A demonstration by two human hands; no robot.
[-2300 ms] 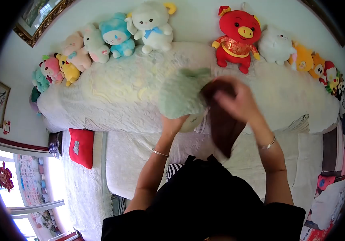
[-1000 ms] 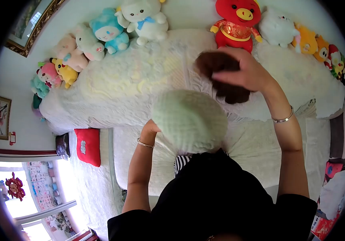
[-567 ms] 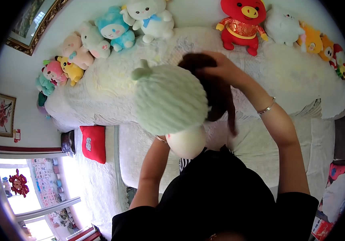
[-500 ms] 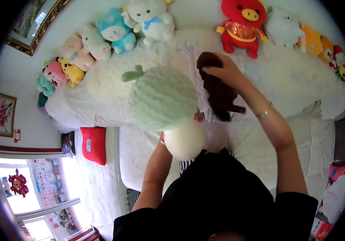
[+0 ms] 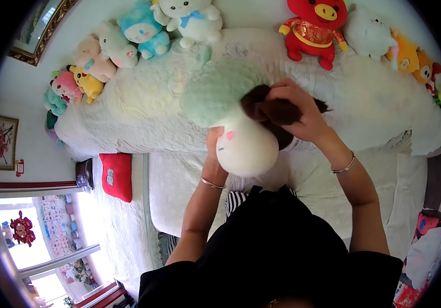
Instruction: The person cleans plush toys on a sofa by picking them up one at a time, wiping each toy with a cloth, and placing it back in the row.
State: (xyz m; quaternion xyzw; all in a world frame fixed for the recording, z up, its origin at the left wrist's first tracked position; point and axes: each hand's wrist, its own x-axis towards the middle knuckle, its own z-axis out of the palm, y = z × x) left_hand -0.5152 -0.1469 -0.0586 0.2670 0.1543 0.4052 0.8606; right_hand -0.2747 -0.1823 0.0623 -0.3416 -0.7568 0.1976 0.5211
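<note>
Plush, gripped by your left hand, looks braced against cloth pinched in your right hand, above rear edge of sofa seat.

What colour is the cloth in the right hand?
Dark brown; the cloth shows best in the head view.

Brown cloth in right fingers beside green-and-white plush
</note>
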